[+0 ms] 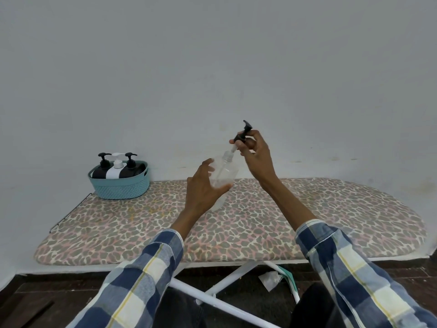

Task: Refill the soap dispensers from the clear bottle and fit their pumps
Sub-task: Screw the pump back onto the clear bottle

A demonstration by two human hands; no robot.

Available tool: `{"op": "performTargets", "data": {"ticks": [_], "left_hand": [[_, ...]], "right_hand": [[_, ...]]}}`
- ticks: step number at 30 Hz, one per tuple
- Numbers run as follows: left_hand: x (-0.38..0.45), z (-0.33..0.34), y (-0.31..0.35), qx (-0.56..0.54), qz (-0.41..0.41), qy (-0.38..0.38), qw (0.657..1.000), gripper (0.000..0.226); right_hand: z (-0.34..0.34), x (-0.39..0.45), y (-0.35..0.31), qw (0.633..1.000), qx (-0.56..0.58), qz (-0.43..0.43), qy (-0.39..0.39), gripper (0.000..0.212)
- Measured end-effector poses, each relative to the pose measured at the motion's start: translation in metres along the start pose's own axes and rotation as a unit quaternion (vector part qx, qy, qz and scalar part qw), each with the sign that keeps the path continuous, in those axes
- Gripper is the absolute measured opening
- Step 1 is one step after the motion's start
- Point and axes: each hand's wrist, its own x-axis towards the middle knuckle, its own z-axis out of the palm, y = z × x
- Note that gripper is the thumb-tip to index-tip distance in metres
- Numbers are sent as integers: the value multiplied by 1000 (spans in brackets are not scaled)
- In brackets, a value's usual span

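Frame centre: our right hand [251, 150] pinches the black pump [241, 134] by its collar, dip tube partly in the clear bottle [223, 178]. Our left hand [203, 188] curls round the bottle body. We'd keep the pump vertical over the neck and brace the bottle firmly. Bottle looks transparent, near empty. Three dispensers [118, 168] sit in the teal basket [120, 188], left of frame.

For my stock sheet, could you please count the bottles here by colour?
Black bottles: 2
White bottle: 1
Clear bottle: 1
Total: 4
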Motion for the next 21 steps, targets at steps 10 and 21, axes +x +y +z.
{"op": "performTargets", "data": {"ticks": [10, 21], "left_hand": [[-9, 20, -7, -111, -38, -57, 991, 92], [-19, 39, -18, -174, -53, -70, 981, 76]], "right_hand": [[15, -12, 20, 991, -98, 36, -90, 27], [16, -19, 22, 992, -61, 81, -76, 40]]}}
